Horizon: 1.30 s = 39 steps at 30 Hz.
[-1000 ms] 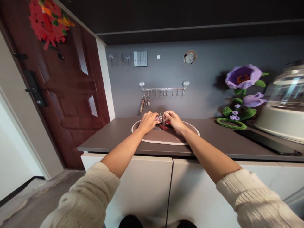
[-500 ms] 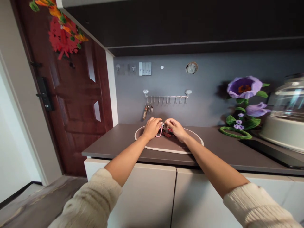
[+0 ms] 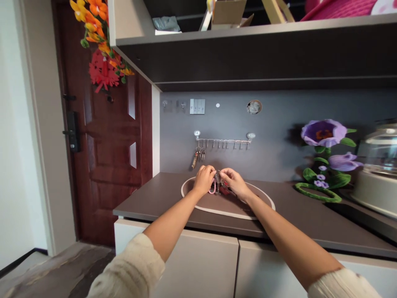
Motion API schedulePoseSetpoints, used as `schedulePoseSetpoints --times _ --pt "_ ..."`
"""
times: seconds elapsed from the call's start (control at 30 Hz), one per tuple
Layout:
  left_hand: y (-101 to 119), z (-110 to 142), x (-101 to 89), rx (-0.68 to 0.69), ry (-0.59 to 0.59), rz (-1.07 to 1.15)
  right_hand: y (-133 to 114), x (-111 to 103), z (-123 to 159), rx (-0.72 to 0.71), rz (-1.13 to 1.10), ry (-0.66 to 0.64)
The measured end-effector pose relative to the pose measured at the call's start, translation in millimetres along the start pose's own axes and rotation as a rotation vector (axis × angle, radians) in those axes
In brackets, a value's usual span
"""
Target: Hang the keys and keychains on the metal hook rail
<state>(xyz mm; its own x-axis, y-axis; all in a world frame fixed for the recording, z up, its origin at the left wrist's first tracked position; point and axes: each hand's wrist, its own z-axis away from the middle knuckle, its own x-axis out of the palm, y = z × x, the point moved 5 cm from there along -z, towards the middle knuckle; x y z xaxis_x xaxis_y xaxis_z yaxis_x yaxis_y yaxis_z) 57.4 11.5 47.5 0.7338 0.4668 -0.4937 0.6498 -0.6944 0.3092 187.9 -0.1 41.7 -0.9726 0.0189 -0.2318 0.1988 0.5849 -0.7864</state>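
Note:
Above an oval brown mat [image 3: 229, 205] with a pale rim, my two hands almost meet. My left hand [image 3: 204, 180] is closed in a pinch on a bunch of keys [image 3: 217, 182], from which a pink loop strap [image 3: 212, 189] hangs. The fingers of my right hand [image 3: 235, 183] pinch the ring end of the same bunch. Something small and red [image 3: 225, 184] shows under the right fingers; its shape is partly hidden. Behind, a silver hook rail [image 3: 225, 141] is fixed to the wall, and another set of keys [image 3: 198, 155] hangs at its left end.
On the right of the counter stand purple fabric flowers [image 3: 324, 134], a domed appliance [image 3: 378, 165] and a dark flat slab [image 3: 356, 215]. A shelf [image 3: 248, 62] juts out overhead. To the left is a dark red door [image 3: 101, 174].
The view has tilted up and shifted left, so the shelf's contents now show. Both hands stay close together on the keys, and the right fingers have lifted slightly around the ring.

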Motion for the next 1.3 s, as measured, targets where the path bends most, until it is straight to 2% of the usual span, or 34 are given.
schedulePoseSetpoints --times 0.3,0.5,0.67,0.83,1.03,1.3 --pt "-5 1 -2.5 -0.06 0.072 0.114 2 3 -11 -0.039 0.034 0.042" --pt "-15 0 -11.9 -0.099 0.097 0.02 4 3 -28 -0.027 0.021 0.08" --pt "-32 1 -15.6 -0.169 0.094 -0.139 8 7 -54 0.044 -0.12 0.115" --pt "-42 2 -9.3 -0.181 0.061 -0.2 1 11 -86 0.08 -0.167 0.177" --pt "-46 2 -2.8 -0.213 0.035 -0.232 -4 17 -121 0.12 -0.113 0.297" --pt "-50 3 2.4 -0.244 0.024 -0.254 15 14 -160 0.097 0.092 0.455"
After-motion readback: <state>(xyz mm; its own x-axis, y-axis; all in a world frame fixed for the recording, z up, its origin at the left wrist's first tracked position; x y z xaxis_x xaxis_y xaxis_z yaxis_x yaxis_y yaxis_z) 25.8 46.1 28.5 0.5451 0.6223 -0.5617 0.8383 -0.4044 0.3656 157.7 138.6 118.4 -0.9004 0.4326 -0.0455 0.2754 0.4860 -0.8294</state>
